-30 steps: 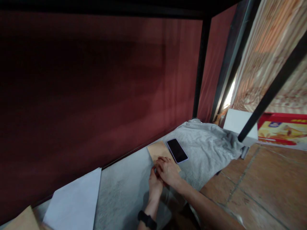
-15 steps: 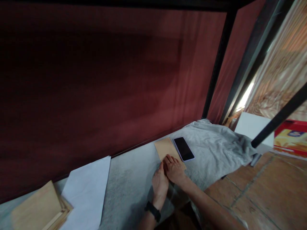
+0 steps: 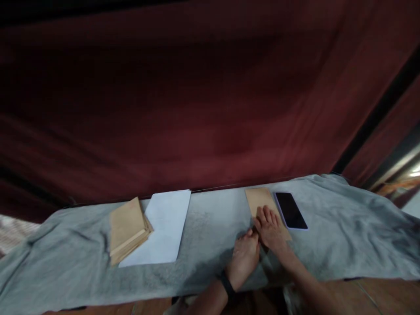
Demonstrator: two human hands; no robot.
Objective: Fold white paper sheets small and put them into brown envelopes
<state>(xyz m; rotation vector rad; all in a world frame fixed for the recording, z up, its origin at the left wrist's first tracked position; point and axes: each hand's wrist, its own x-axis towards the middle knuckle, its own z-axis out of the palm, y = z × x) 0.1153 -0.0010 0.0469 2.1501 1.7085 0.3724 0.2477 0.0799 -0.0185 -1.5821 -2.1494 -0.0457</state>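
A brown paper envelope (image 3: pixel 261 197) lies on the grey cloth, partly covered by my hands. My right hand (image 3: pixel 269 227) rests on it palm down, fingers stretched out over the paper. Beside it, at the envelope's left edge, my left hand (image 3: pixel 246 253) is curled with its fingers closed; the fingertips are turned away, so what they hold, if anything, is hidden. A dark band circles my left wrist. Just right of the envelope lies a phone (image 3: pixel 291 211) with a black screen and a pale purple edge.
Farther left, a stack of brown envelopes (image 3: pixel 127 225) overlaps white paper sheets (image 3: pixel 169 225). Grey cloth (image 3: pixel 331 218) covers the long, low surface. Behind it hangs a dark red fabric wall (image 3: pixel 210 144), and tiled floor (image 3: pixel 387 295) shows along the front.
The view has swung left, bringing the whole envelope stack into sight. My right hand stays flat on the envelope; my left hand remains curled by its edge.
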